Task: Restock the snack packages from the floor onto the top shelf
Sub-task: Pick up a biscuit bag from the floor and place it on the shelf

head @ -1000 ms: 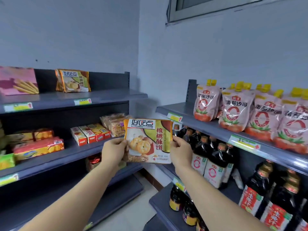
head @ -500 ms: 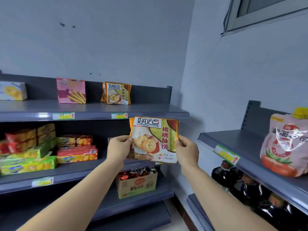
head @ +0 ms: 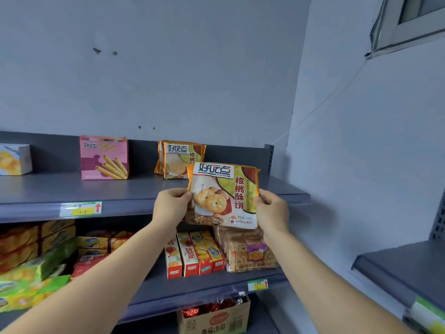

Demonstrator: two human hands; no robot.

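The left hand (head: 172, 206) pinches the left edge of a cookie packet (head: 224, 196) and the right hand (head: 272, 210) pinches its right edge, thumbs on the printed front. The packet is held upright in the air, just in front of the front edge of the top shelf (head: 144, 191), toward the shelf's right end. Behind it, matching packets (head: 178, 160) stand near the shelf's back edge, with a pink box (head: 104, 157) further left.
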